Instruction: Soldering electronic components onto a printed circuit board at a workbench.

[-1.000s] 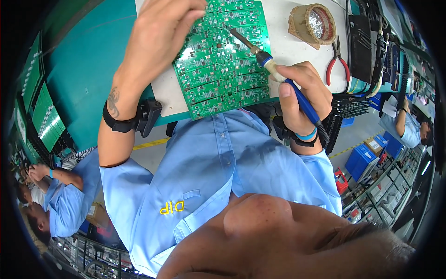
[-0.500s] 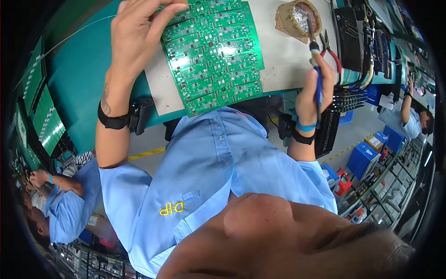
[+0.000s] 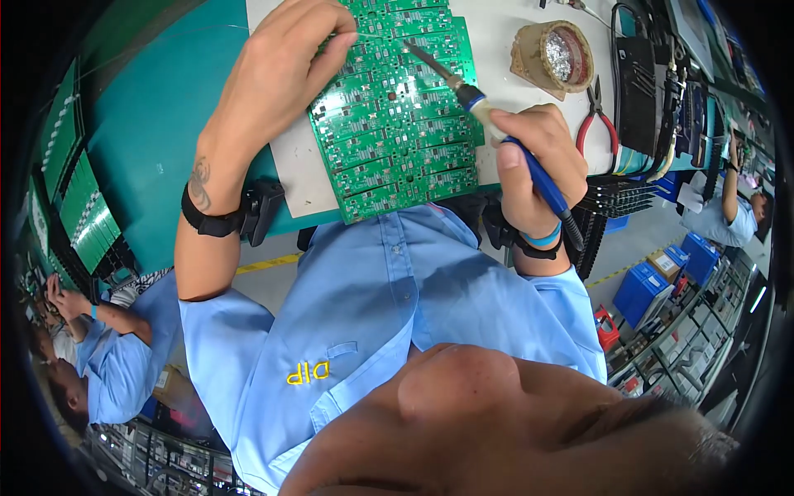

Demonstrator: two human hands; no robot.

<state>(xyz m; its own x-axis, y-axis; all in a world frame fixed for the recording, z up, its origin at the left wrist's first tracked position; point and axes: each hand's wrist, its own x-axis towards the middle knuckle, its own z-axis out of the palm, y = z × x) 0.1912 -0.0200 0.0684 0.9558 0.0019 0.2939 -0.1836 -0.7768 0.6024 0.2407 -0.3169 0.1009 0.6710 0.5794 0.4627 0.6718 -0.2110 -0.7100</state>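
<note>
A green circuit board panel (image 3: pixel 397 132), covered with small parts in repeated rows, lies in front of me on a pale sheet. My right hand (image 3: pixel 538 161) is closed around a soldering iron (image 3: pixel 538 169) with a blue handle. Its tip rests on or just above the panel's upper middle; contact cannot be made out. In my left hand (image 3: pixel 285 70), thumb and fingers pinch a thin solder wire (image 3: pixel 368 35) over the panel's upper left. The wire's end lies close to the iron's tip, and its length trails off to the left.
Right of the panel stands a brown round pot (image 3: pixel 552 56) with shiny metallic bits inside. Beside it lie red-handled pliers (image 3: pixel 597 124). Black holders and cables (image 3: pixel 641 91) line the right side. Green boards (image 3: pixel 87 211) stand in a rack at far left. Other people sit on both sides.
My right hand has swung the soldering iron from the brown pot leftward onto the panel area. The view has shifted slightly, and my left hand still pinches the wire.
</note>
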